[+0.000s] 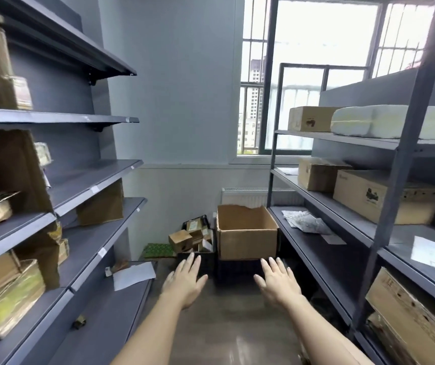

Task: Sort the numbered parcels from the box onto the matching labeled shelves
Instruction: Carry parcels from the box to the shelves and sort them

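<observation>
left hand [185, 280]: fingers spread, nothing held
right hand [279, 280]: fingers spread, nothing held
reason: both extended toward box [246, 233], likely for parcel pickup

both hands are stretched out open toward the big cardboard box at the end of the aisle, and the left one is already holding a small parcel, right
Not quite. The head view shows the left hand holding nothing; like the right hand, it is open and stretched toward the big cardboard box at the end of the aisle.
</observation>
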A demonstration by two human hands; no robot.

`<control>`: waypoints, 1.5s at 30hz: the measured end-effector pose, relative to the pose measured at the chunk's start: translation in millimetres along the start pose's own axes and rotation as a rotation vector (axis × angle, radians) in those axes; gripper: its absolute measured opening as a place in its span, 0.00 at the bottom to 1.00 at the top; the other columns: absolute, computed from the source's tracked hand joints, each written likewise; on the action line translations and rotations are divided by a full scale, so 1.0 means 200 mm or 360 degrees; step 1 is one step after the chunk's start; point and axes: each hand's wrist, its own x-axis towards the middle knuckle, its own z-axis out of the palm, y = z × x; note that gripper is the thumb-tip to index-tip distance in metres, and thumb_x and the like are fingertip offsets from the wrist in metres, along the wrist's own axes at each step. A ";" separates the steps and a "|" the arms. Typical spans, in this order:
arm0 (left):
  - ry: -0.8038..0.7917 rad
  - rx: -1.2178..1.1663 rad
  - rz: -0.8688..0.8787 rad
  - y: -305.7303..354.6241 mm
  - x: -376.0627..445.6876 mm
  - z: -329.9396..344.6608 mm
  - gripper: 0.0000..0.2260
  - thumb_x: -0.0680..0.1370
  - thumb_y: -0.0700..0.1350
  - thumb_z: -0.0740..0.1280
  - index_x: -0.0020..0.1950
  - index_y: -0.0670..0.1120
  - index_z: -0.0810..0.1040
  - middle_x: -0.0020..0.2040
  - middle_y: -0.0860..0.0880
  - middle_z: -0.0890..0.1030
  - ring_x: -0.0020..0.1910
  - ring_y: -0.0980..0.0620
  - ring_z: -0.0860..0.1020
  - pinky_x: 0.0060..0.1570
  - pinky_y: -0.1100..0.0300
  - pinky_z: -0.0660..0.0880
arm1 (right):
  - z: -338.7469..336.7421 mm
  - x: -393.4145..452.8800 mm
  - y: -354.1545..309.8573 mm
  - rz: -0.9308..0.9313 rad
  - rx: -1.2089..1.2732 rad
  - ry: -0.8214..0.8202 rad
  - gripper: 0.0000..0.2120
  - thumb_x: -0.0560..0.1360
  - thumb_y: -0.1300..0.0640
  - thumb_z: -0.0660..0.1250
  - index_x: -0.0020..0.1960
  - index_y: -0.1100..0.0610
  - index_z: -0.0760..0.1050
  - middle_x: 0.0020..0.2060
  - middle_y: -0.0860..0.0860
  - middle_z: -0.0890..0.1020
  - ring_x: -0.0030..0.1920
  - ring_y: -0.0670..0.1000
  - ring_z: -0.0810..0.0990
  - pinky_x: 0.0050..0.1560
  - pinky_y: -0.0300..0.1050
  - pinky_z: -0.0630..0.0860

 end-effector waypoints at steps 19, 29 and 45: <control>-0.0045 -0.0008 -0.0165 -0.26 1.36 0.05 0.27 0.83 0.55 0.46 0.79 0.48 0.42 0.79 0.50 0.42 0.77 0.51 0.44 0.75 0.51 0.48 | 0.13 1.43 -0.02 -0.0143 -0.0025 -0.0117 0.28 0.82 0.44 0.46 0.78 0.53 0.46 0.78 0.52 0.47 0.77 0.52 0.42 0.76 0.50 0.44; -0.0151 -0.0069 -0.0236 -0.61 2.09 0.02 0.27 0.83 0.55 0.47 0.79 0.48 0.42 0.79 0.50 0.42 0.77 0.51 0.44 0.74 0.51 0.47 | 0.20 2.20 -0.30 -0.0218 -0.0055 -0.0180 0.27 0.82 0.45 0.46 0.78 0.53 0.46 0.78 0.52 0.47 0.77 0.52 0.42 0.76 0.50 0.44; -0.0192 -0.0106 -0.0460 -0.79 3.08 0.04 0.27 0.83 0.56 0.46 0.79 0.48 0.43 0.79 0.50 0.43 0.77 0.51 0.44 0.75 0.50 0.47 | 0.31 3.39 -0.27 -0.0356 -0.0047 -0.0295 0.27 0.83 0.45 0.46 0.78 0.54 0.46 0.78 0.54 0.48 0.77 0.53 0.43 0.75 0.52 0.44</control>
